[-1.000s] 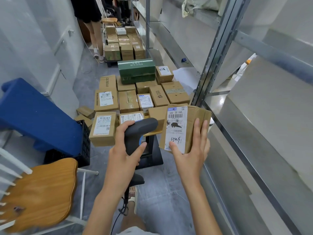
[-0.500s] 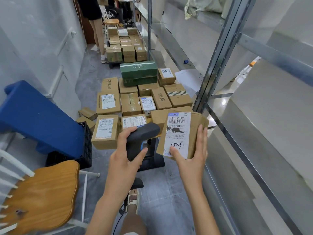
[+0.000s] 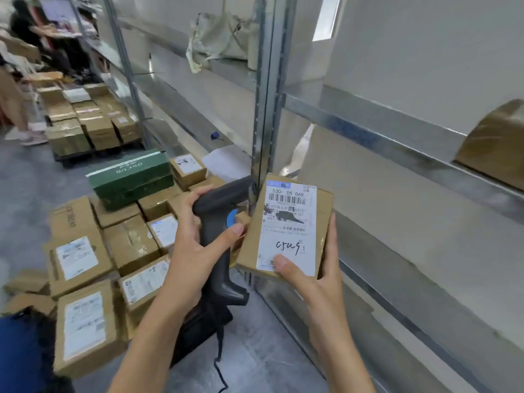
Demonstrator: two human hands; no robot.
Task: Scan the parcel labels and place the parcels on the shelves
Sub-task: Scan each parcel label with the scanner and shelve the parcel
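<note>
A small brown cardboard parcel (image 3: 286, 222) with a white barcode label and handwriting faces up at the centre. My right hand (image 3: 317, 282) grips its lower end, thumb on the label and fingers along the right side. My left hand (image 3: 195, 248) grips a dark handheld scanner (image 3: 218, 222) with a blue button, its head close to the parcel's left edge. Metal shelves (image 3: 397, 143) run along the right, with an upright post (image 3: 266, 109) just behind the parcel.
Many labelled cardboard parcels (image 3: 82, 259) and a green box (image 3: 130, 180) lie on the floor at left. A brown parcel (image 3: 493, 143) sits on the right shelf. A bag (image 3: 224, 41) lies on an upper shelf. People stand far back left by more boxes (image 3: 85, 117). A blue object (image 3: 17, 353) shows at the bottom left.
The view has swung right and up toward the shelves. Both hands keep their hold, and the parcel and scanner now sit closer to the shelf post.
</note>
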